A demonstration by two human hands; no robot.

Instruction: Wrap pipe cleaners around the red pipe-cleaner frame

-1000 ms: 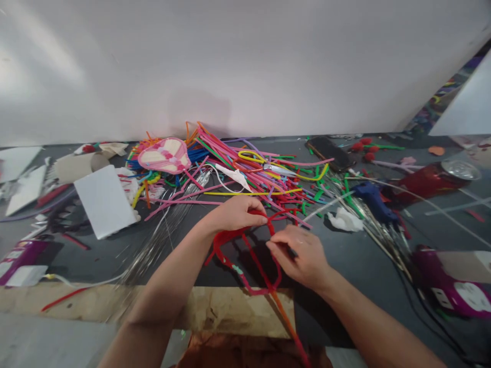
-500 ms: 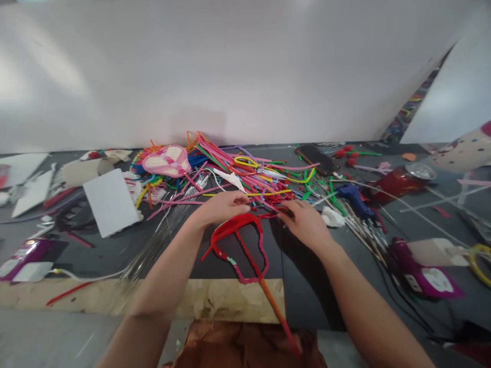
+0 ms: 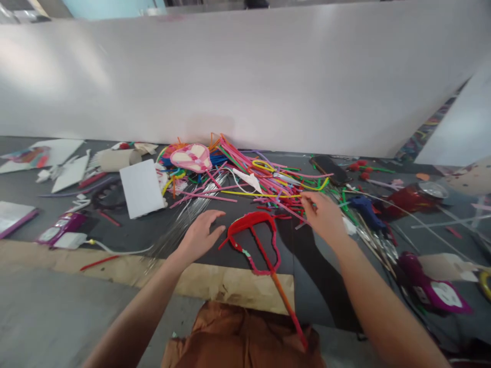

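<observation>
My left hand (image 3: 201, 235) hovers over the table edge with thumb and fingers apart, holding nothing. It is just left of a red and pink pipe-cleaner shape (image 3: 276, 250), a rounded outline with a filled red top. An orange-red stem (image 3: 284, 296) runs from this shape past the table's front edge. My right hand (image 3: 324, 217) has its fingertips pinched at the right end of a long yellow pipe cleaner (image 3: 264, 194). That strand lies across a pile of mostly pink pipe cleaners (image 3: 240, 156). The exact grip is partly hidden by the fingers.
A pink and cream heart (image 3: 191, 157) lies on the pile's left side. Further left are a white card (image 3: 141, 189), a cardboard roll (image 3: 117, 160) and a purple device (image 3: 63, 228). To the right are a phone (image 3: 329, 169), a blue glue gun (image 3: 367, 212) and a red can (image 3: 406, 199).
My left hand has drawn back from the top of the red shape, toward the left and nearer me. My right hand has moved up to the yellow pipe cleaner's end. The view has shifted left.
</observation>
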